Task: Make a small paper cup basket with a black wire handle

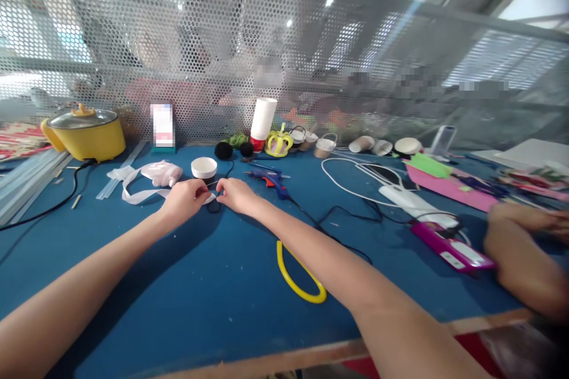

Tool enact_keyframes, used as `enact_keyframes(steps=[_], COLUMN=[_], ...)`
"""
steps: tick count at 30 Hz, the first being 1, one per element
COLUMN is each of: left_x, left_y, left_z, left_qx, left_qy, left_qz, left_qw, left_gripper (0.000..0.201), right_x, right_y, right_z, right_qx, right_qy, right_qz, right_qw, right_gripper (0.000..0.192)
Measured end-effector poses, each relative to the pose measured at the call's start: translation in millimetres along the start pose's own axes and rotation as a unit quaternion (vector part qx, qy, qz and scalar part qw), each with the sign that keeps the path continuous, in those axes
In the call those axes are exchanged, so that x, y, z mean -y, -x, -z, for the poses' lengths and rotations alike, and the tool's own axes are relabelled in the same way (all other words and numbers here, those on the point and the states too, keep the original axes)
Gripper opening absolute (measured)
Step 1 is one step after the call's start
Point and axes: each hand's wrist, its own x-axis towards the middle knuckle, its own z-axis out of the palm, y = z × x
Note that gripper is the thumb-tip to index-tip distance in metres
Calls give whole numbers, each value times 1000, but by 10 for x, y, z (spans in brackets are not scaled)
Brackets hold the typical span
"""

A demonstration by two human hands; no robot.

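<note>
My left hand is closed in a pinch over the blue table. My right hand pinches close beside it. Between the fingertips shows a short piece of white ribbon, and a thin dark strand runs near them. A longer stretch of white ribbon loops over the table and reaches my left hand. Just behind my fingers stands a white paper cup with a dark lower part. A pale pink bundle lies left of the cup. The blue glue gun rests right of my right hand.
A yellow electric pot and a phone stand at the back left. Stacked paper cups stand by the mesh partition. A yellow curved strip lies under my right forearm. Cables, a purple power strip and another person's arm are at right.
</note>
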Motion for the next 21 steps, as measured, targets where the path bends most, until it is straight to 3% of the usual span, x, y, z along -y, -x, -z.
enact_keyframes(steps=[6,9,13,15,16,18,21], left_x=[17,-9,-71,-93,-99,-109,-150], left_y=[-8,14,53,61,61,60,80], left_z=[-3,-34,-79,-69,-51,7,123], left_qx=[-5,14,110,149,155,139,70], left_qy=[31,127,309,345,339,267,29], left_qz=[-5,21,95,115,114,79,-29], left_qw=[999,992,940,919,921,950,997], left_gripper=[18,25,34,30,28,24,21], right_x=[-70,-10,37,-4,-50,-199,-533], right_y=[-89,50,256,325,348,375,379], right_z=[10,53,87,121,154,250,415], right_qx=[25,21,-10,-14,-11,-18,-99], right_qy=[-32,-70,-190,-235,-230,-165,3], right_qz=[17,36,37,29,21,-17,-163], right_qw=[999,997,981,972,973,986,982], right_gripper=[5,10,11,12,14,21,27])
